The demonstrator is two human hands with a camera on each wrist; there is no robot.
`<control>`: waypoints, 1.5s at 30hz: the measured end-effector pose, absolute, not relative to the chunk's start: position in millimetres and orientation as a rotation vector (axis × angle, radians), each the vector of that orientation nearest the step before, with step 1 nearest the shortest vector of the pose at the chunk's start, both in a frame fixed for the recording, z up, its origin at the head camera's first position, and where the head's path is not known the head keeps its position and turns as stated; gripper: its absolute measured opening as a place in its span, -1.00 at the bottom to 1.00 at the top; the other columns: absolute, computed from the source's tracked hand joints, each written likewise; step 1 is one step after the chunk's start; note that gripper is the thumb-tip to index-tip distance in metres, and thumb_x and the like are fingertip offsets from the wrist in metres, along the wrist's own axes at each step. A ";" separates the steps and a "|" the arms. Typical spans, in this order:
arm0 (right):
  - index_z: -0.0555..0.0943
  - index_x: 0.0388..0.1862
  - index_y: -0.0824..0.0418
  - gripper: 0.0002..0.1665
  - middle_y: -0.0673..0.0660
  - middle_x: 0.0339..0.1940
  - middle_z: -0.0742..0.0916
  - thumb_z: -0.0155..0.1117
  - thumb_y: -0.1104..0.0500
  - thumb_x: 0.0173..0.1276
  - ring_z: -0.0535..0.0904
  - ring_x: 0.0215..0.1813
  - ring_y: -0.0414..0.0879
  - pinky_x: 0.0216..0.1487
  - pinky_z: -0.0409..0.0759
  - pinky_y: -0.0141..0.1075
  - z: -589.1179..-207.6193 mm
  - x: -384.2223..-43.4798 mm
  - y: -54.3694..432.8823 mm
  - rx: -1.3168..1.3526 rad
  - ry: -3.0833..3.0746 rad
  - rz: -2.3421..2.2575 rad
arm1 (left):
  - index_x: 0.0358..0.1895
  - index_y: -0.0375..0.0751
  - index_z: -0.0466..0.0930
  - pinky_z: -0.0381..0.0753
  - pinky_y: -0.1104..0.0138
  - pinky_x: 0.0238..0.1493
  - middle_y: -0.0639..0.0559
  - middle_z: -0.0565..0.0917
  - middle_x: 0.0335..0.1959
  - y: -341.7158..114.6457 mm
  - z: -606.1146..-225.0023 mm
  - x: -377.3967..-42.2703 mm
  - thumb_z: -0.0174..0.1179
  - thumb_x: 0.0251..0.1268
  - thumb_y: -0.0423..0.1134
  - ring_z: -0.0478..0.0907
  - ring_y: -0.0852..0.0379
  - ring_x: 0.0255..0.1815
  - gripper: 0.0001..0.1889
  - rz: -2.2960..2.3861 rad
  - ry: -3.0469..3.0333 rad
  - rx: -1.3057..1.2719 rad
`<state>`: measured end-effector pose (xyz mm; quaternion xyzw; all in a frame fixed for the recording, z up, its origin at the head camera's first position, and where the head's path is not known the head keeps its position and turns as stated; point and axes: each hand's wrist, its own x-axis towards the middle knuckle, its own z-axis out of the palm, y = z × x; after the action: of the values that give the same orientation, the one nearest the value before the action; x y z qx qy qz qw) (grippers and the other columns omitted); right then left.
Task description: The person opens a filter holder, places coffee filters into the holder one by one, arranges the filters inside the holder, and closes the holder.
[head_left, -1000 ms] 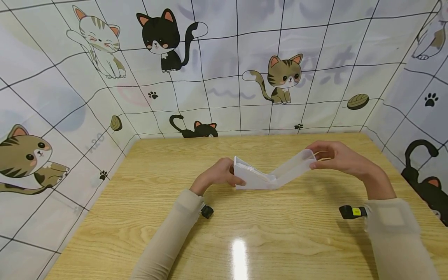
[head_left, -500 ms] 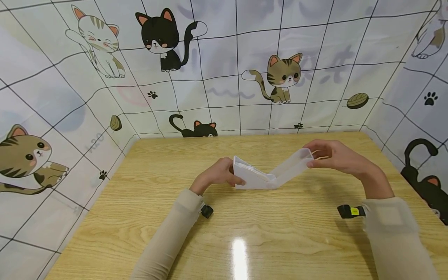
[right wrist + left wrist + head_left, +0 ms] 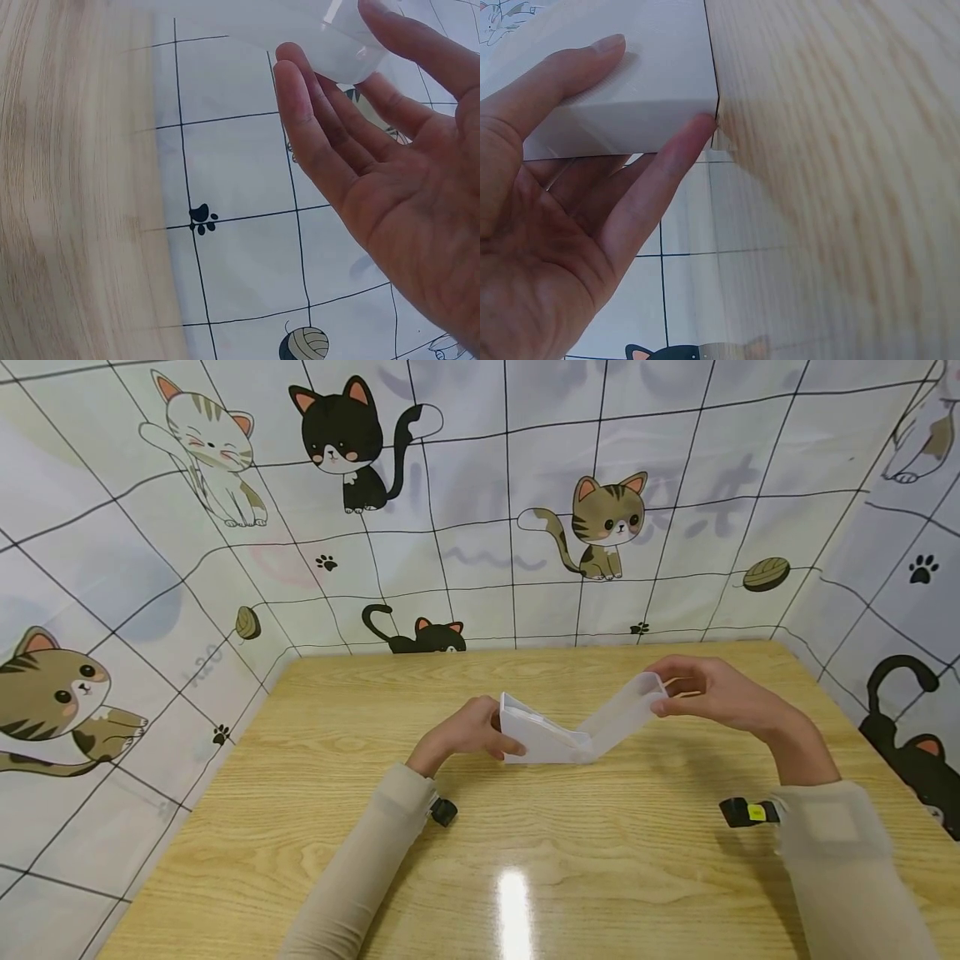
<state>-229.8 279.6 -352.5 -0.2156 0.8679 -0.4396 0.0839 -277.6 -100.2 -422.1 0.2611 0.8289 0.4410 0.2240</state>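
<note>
A white plastic box with a slanted open top stands on the wooden table, its translucent lid tilted up to the right from the low end. Something flat and white shows inside the box; its kind cannot be made out. My left hand grips the tall left end, thumb on the near side. In the left wrist view the thumb lies on the white wall and the fingers reach around the end. At the lid's raised far end, my right hand holds the rim between thumb and fingers.
The wooden table runs up to a cloth backdrop with printed cats and grid lines, which also rises on the left and right. Each cuffed sleeve carries a small black device, one at the left wrist and one at the right.
My right hand has shifted slightly left and up with the lid's end, so the lid stands a little steeper. The left hand and the box have stayed in place.
</note>
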 end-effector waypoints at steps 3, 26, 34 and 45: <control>0.56 0.30 0.20 -0.52 0.01 0.06 0.73 0.39 0.15 0.46 0.70 0.01 -0.23 -0.04 0.72 -0.33 -350.9 -229.1 277.8 -0.630 2.594 -1.307 | 0.09 -0.23 0.71 0.83 0.15 -0.28 -0.13 0.81 -0.14 -100.3 -422.2 -277.9 0.50 0.19 -0.32 0.76 0.07 -0.35 -0.62 1.219 2.283 0.719; 0.55 0.34 0.13 -0.49 0.10 0.11 0.70 0.38 0.10 0.47 0.73 0.00 -0.17 -0.05 0.75 -0.28 -350.7 -229.1 263.6 -0.657 2.577 -1.349 | 0.08 -0.24 0.71 0.83 0.14 -0.24 -0.14 0.81 -0.13 -100.4 -420.7 -276.3 0.50 0.20 -0.33 0.76 0.10 -0.32 -0.63 1.217 2.270 0.698; 0.55 0.33 0.13 -0.52 0.06 0.07 0.73 0.37 0.12 0.48 0.74 0.01 -0.16 -0.05 0.77 -0.28 -351.2 -229.7 262.0 -0.694 2.574 -1.360 | 0.08 -0.25 0.71 0.83 0.16 -0.26 -0.13 0.82 -0.16 -99.6 -420.4 -276.5 0.50 0.20 -0.32 0.76 0.07 -0.34 -0.63 1.209 2.276 0.710; 0.53 0.36 0.16 -0.49 0.15 0.11 0.68 0.37 0.15 0.48 0.75 -0.02 -0.12 -0.03 0.79 -0.25 -350.9 -229.5 257.6 -0.719 2.548 -1.393 | 0.09 -0.25 0.70 0.83 0.15 -0.26 -0.15 0.82 -0.13 -99.2 -419.4 -276.2 0.50 0.19 -0.33 0.76 0.08 -0.33 -0.62 1.208 2.280 0.697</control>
<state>-229.5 257.6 -350.9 -0.2398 0.8493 -0.4642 0.0750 -276.2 -99.2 -419.4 0.2538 0.8296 0.4396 0.2325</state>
